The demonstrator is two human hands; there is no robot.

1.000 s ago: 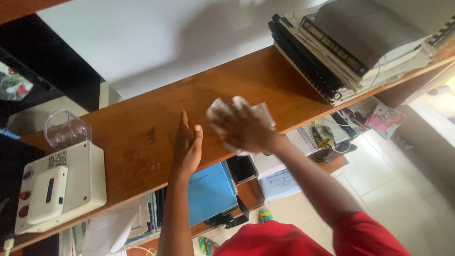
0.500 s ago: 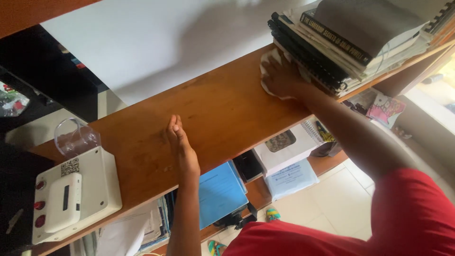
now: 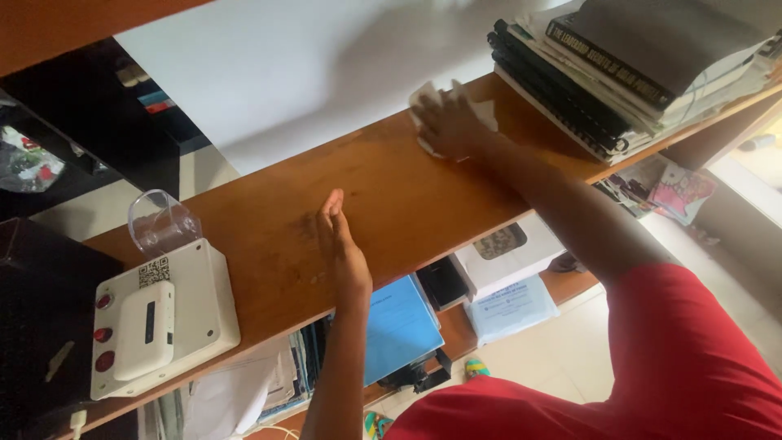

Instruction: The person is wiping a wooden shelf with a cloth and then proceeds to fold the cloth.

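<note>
My right hand (image 3: 449, 122) presses a crumpled white tissue (image 3: 481, 112) onto the brown wooden shelf (image 3: 391, 195), near its back edge against the white wall. The hand sits just left of a stack of books (image 3: 627, 73). My left hand (image 3: 342, 248) rests edge-on and flat on the shelf's front part, fingers together and straight, holding nothing.
A white box device with red buttons (image 3: 163, 318) and a clear plastic cup (image 3: 161, 222) stand at the shelf's left end. Below the shelf are a blue folder (image 3: 399, 326), a white box (image 3: 509, 253) and papers. A dark cabinet (image 3: 49, 277) is at left.
My right hand with the tissue swept from the shelf's front edge back to the books, then slid a little left along the wall. My left hand stayed put.
</note>
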